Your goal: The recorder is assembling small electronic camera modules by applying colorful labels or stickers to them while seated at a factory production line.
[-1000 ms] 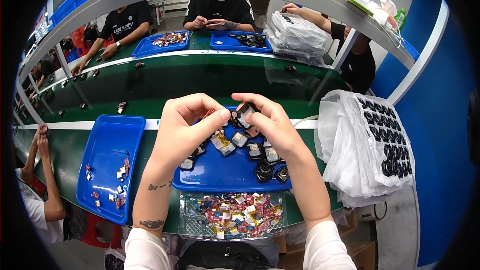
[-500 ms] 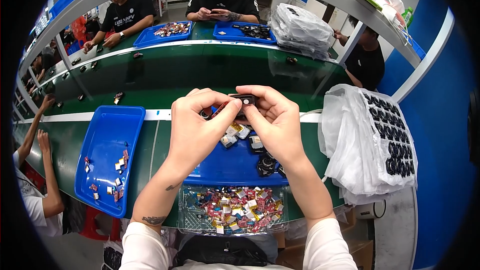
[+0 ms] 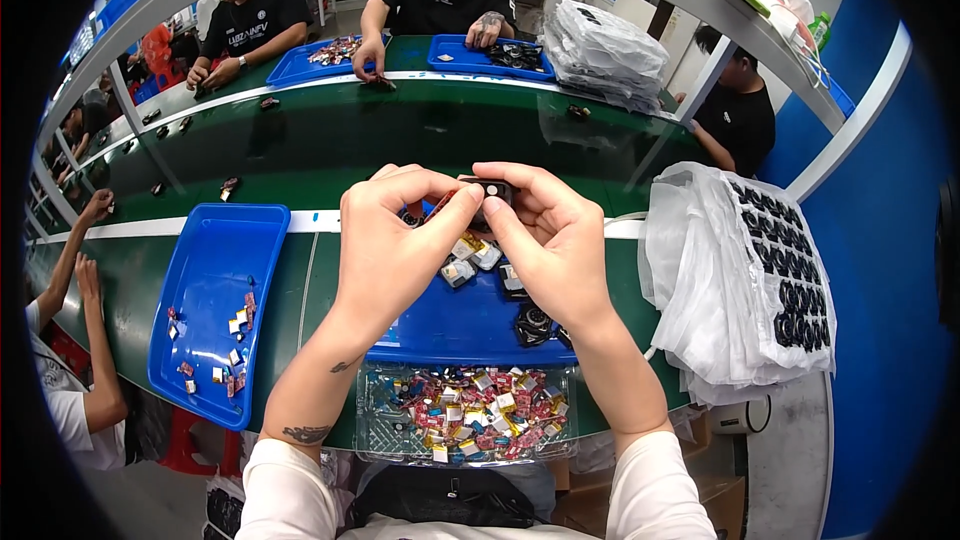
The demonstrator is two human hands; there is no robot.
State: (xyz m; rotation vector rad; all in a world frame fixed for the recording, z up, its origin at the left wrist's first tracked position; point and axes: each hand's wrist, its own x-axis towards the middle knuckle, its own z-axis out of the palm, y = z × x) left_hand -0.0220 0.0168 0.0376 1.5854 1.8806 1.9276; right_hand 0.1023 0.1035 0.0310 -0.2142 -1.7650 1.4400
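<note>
Over the near blue tray, my two hands meet at a small black plastic casing with a pale round spot. My right hand is closed around it, thumb pressed on its face. In my closed left hand is a narrow red circuit board, pinched behind the thumb; that thumb's tip touches the casing. My fingers hide much of both pieces. Below them in the tray lie pale square-faced units and a cluster of black ring-shaped parts.
Nearest me, a clear plastic tray holds many red boards with batteries. Another blue tray stands left. A green conveyor belt runs beyond. At right are stacked white sheets of black parts. Several co-workers sit around the belt.
My hands keep the same hold and have barely shifted. Across the belt, a co-worker's hands have parted, and one now reaches down to the belt. Small pieces on the belt have moved left.
</note>
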